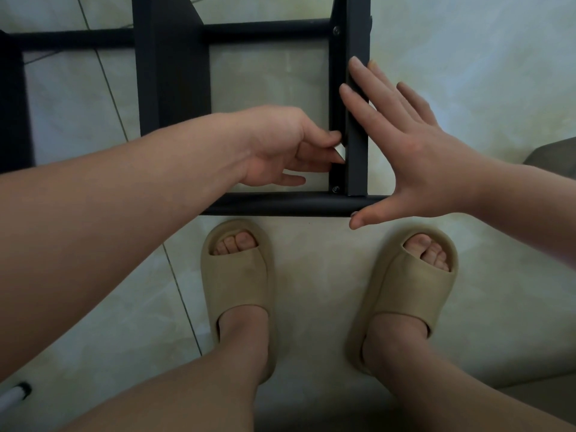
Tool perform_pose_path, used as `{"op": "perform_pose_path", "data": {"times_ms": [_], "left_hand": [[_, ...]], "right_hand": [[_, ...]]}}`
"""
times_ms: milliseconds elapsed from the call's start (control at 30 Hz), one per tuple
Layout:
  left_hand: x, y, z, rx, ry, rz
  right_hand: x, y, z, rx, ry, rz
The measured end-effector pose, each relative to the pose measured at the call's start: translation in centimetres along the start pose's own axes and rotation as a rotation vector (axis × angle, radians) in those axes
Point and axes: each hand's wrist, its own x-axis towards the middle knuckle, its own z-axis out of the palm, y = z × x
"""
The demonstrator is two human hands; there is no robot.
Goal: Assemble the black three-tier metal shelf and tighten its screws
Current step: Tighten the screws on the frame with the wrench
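The black metal shelf [174, 73] stands on the tiled floor in front of my feet, seen from above. Its near round bar [280, 204] runs left to right, and an upright flat panel [357, 120] rises at the right. My right hand [414, 151] lies flat with straight fingers against the outer face of that panel, thumb under the near bar. My left hand [286, 148] reaches inside the frame and pinches a small light-coloured piece [340, 151] against the panel's inner side. Two screws [335, 189] show on the panel, near and far [336, 30].
My two feet in tan slides [240, 291] stand on pale tiles just before the shelf. A white and black object [15, 394] lies at the lower left edge. A grey surface [551, 154] shows at the right edge.
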Motion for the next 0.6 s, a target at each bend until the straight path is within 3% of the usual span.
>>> {"op": "perform_pose_path", "data": {"times_ms": [600], "left_hand": [[-0.19,-0.21,-0.22,0.067,0.036,-0.002]], "right_hand": [[0.03,0.17,0.02,-0.009,0.001,-0.002]]}}
